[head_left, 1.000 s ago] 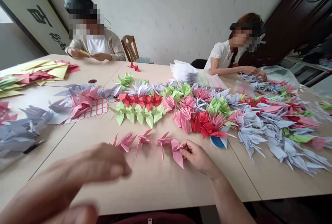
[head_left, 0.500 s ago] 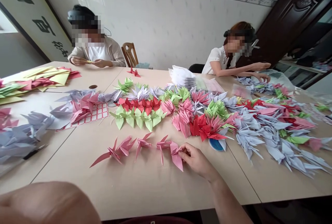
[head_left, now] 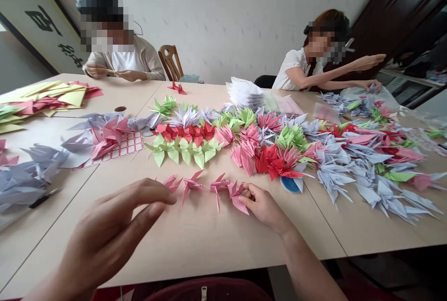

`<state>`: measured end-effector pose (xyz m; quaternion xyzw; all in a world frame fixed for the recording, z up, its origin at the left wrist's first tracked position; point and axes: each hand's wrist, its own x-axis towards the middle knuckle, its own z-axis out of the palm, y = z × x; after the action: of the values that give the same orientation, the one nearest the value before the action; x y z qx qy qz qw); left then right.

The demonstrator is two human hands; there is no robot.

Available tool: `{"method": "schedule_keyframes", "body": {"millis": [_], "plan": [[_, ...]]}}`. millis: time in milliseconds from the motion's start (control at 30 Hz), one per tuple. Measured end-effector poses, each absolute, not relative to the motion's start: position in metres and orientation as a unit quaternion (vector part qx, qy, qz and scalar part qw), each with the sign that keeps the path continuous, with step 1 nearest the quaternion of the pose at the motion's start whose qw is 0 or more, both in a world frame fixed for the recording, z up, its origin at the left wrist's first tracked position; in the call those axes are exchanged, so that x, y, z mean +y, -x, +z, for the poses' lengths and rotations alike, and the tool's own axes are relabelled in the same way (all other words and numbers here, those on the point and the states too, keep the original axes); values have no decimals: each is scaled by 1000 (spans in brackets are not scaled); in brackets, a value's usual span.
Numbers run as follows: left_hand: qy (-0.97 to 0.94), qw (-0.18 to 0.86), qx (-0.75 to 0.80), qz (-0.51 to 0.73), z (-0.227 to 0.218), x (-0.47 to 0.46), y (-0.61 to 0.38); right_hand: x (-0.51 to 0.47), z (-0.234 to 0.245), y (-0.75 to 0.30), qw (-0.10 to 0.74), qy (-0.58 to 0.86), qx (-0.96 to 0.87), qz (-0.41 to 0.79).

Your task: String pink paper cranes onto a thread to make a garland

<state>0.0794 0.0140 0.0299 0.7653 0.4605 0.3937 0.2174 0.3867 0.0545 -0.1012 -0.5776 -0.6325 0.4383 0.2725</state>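
A short row of pink paper cranes (head_left: pixel 195 186) lies on the beige table (head_left: pixel 195 240) in front of me. My right hand (head_left: pixel 263 208) pinches the rightmost pink crane (head_left: pixel 237 195) of that row between thumb and fingers. My left hand (head_left: pixel 115 231) hovers low over the table at the row's left end, its fingers stretched out and close together, nothing visible in them. It hides the leftmost cranes of the row.
Behind the row lie green cranes (head_left: pixel 185 152), red cranes (head_left: pixel 185 133), pink ones and a big grey-lilac heap (head_left: pixel 366 175) on the right. A blue tape roll (head_left: pixel 289 184) sits beside my right hand. Flat coloured sheets (head_left: pixel 45 98) are far left. Two people sit across the table.
My left hand has come back up from the bottom edge and reached forward over the row's left end. My right hand stayed on the rightmost crane. The person at right raised an arm.
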Motion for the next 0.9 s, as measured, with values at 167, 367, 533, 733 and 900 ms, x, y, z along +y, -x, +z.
{"method": "schedule_keyframes", "body": {"millis": [167,367,533,733,900], "plan": [[-784,293,462,293,-1,32,-109,55,-101,-381,252,605,-636,407],[-858,249,394,214,-41,54,-148,58,-95,-379,270,596,-654,378],[-884,214,359,208,-55,79,-174,59,-87,-383,297,577,-662,375],[-872,251,366,207,-66,91,-188,64,-72,-388,325,552,-668,379],[-815,296,437,239,-62,95,-179,67,-67,-397,337,549,-668,373]]}}
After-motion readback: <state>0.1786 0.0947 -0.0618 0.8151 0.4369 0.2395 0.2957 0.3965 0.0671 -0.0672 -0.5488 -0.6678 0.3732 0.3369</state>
